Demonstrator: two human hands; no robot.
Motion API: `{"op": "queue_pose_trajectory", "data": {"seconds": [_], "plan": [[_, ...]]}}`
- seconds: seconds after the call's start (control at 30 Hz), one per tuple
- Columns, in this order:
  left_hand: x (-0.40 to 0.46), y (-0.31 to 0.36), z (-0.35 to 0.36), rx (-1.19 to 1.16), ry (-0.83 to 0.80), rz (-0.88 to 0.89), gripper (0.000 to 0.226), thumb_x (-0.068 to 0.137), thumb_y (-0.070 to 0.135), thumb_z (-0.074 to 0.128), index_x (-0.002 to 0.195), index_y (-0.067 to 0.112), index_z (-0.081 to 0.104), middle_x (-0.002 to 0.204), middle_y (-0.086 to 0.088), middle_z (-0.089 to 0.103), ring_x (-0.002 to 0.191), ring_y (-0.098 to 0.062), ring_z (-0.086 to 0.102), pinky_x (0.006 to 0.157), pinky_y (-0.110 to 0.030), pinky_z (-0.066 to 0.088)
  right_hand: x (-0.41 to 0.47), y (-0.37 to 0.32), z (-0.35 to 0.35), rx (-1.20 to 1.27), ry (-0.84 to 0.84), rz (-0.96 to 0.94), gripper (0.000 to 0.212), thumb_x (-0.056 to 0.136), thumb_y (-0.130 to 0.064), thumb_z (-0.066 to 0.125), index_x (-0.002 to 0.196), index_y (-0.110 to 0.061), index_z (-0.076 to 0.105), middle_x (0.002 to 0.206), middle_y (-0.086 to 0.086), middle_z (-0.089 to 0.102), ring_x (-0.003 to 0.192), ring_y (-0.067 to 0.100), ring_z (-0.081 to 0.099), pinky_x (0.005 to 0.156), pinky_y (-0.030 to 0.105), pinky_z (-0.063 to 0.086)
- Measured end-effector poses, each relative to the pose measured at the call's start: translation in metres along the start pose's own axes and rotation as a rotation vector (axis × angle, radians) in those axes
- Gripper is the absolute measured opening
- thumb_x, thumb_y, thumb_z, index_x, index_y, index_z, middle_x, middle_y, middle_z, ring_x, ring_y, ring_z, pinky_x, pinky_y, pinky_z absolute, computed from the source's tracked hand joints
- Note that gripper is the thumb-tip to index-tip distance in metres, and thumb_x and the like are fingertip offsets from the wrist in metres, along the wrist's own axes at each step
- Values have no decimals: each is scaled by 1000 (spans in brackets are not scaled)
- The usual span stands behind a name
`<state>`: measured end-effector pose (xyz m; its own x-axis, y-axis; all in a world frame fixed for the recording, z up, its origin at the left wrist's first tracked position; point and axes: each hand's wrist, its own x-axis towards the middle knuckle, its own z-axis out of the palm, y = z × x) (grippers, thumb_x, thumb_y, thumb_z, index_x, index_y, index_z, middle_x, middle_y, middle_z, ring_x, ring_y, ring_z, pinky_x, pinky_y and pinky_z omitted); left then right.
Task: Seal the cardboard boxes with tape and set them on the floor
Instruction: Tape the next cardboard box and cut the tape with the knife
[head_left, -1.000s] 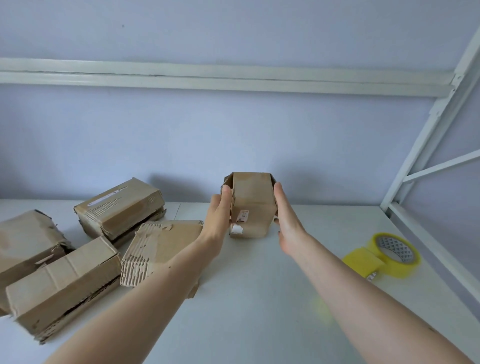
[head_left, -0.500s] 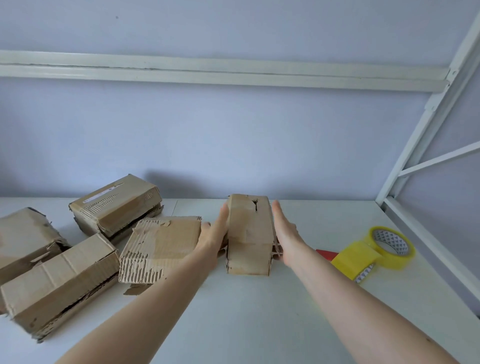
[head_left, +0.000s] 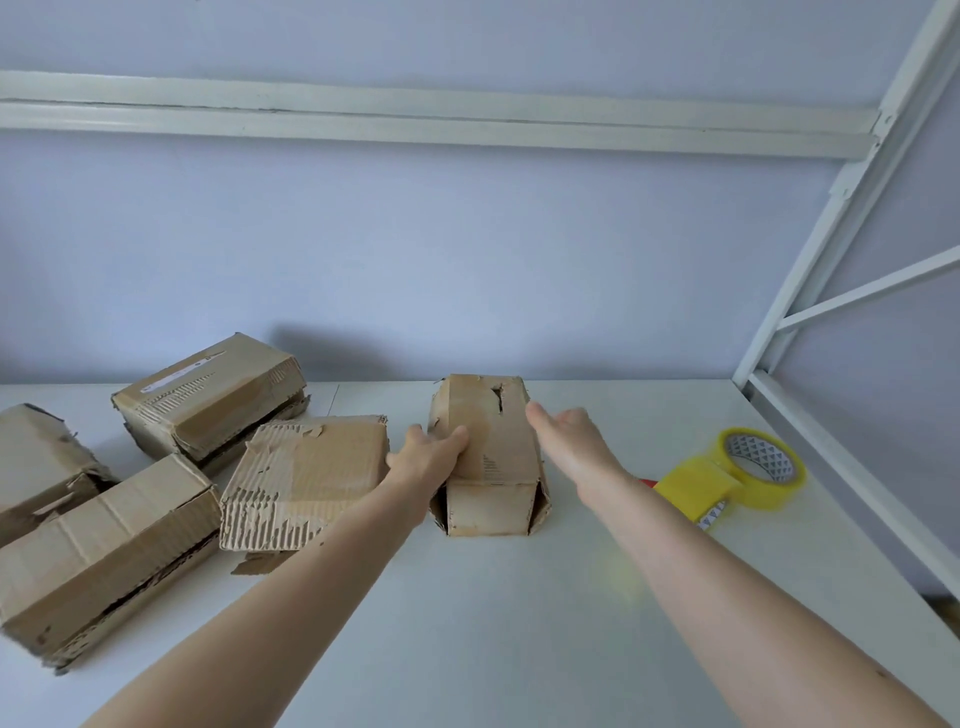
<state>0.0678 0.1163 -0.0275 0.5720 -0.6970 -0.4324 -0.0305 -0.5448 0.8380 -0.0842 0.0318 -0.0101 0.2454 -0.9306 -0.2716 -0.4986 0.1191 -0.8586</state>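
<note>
White surface (head_left: 493, 623): left hand (head_left: 426, 460) grips box (head_left: 488, 452); right hand (head_left: 571, 441) spread, empty. Sealing pending; tape (head_left: 748, 467) needed next.

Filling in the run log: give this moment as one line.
stage: box laid down, untaped | left hand: grips small box | right hand: open beside it | tape roll: on table, untouched

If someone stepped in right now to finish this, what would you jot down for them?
Left hand grips the small box lying on the table. Right hand is open beside it, holding nothing.
Yellow tape roll sits to the right, untouched.
Four other boxes wait on the left.
Done: the box is laid down. No fresh tape visible.
Left: tape every box, set each on the floor.
</note>
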Motion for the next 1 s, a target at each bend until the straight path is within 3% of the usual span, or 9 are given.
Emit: {"op": "queue_pose_trajectory", "data": {"seconds": [0.1, 0.2, 0.27, 0.37, 0.5, 0.67, 0.8, 0.9, 1.0], "plan": [[-9, 12, 3, 92, 67, 97, 72, 97, 53, 50, 155, 19, 24, 160, -12, 16, 138, -33, 32, 109, -47, 37, -3, -10, -33, -71, 90, -141, 39, 96, -41, 50, 69, -16, 37, 70, 3, 37, 63, 24, 36, 60, 33, 26], [-21, 23, 14, 72, 142, 343, 75, 96, 51, 54, 156, 17, 24, 165, 1, 2, 153, -20, 0, 122, -50, 20, -1, -10, -67, -136, 180, -196, 43, 93, -41, 52, 76, -3, 62, 81, 14, 66, 84, 33, 63, 73, 34, 44], [-33, 32, 24, 53, 129, 506, 70, 97, 51, 54, 154, 18, 30, 163, 6, 9, 152, -14, 5, 122, -44, 23, 1, -2, -87, -177, 246, -203, 39, 95, -38, 53, 81, -5, 71, 89, 12, 73, 92, 31, 66, 86, 37, 49], [-51, 45, 47, 103, 15, 679, 51, 101, 45, 52, 144, 19, 44, 146, 8, 40, 139, -8, 36, 110, -28, 34, 2, 13, -110, -208, 297, -156, 46, 98, -37, 48, 92, 2, 72, 101, 18, 73, 102, 36, 64, 91, 40, 49], [-67, 51, 98, 69, -370, 513, 41, 105, 42, 46, 129, 11, 58, 118, 2, 63, 113, -13, 57, 91, -26, 41, 6, 37, -129, -193, 273, -44, 57, 101, -45, 38, 94, 1, 71, 101, 16, 73, 100, 33, 64, 95, 42, 47], [-72, 42, 144, 113, -617, 256, 82, 93, 75, 36, 138, 10, 57, 139, -8, 59, 130, -25, 53, 111, -37, 36, 10, 53, -140, -38, 257, -42, 50, 104, -46, 36, 88, -10, 67, 93, 6, 74, 97, 25, 67, 94, 40, 48], [-73, 39, 157, 31, -497, 71, 87, 91, 75, 44, 143, 6, 50, 144, -7, 52, 133, -28, 49, 101, -35, 36, 11, 57, -147, -7, 286, -20, 52, 105, -45, 33, 101, -8, 68, 99, 5, 73, 93, 21, 68, 82, 36, 46], [-73, 23, 158, -171, -357, -12, 60, 88, 70, 57, 109, 14, 63, 106, -3, 66, 98, -22, 62, 92, -36, 47, 15, 67, -148, -18, 246, 7, 56, 106, -46, 30, 102, -7, 70, 99, 5, 74, 90, 19, 68, 80, 35, 43], [-74, 12, 152, -310, -208, -57, 47, 88, 64, 61, 78, 20, 53, 87, -1, 59, 84, -20, 60, 95, -40, 52, 19, 75, -142, -6, 200, 65, 62, 106, -47, 29, 101, -4, 73, 101, 9, 75, 88, 20, 68, 71, 31, 44]]}}
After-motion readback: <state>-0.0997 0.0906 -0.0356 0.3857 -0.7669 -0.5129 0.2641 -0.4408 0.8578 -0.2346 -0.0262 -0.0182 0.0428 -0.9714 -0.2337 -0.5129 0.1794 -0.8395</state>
